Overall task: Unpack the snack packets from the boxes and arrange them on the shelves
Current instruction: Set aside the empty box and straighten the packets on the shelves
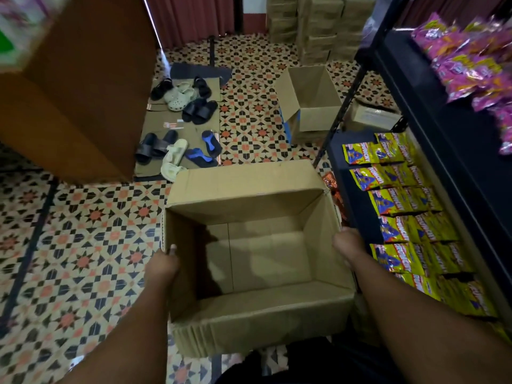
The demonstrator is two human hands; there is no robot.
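An open cardboard box [249,311] sits low in the middle of the view with nothing inside it. My left hand [163,263] grips its left wall, thumb over the rim. My right hand [349,245] holds the right wall, fingers hidden behind the cardboard. Yellow snack packets [399,206] lie in rows on the lower dark shelf [349,162] at the right. Pink snack packets [468,56] are piled on the shelf above.
A second open box [310,101] stands on the patterned tile floor farther back. A large brown box [83,87] fills the upper left. Several sandals [180,123] lie on a mat. Stacked cartons [318,26] line the back wall. An orange packet [331,184] lies beside the shelf.
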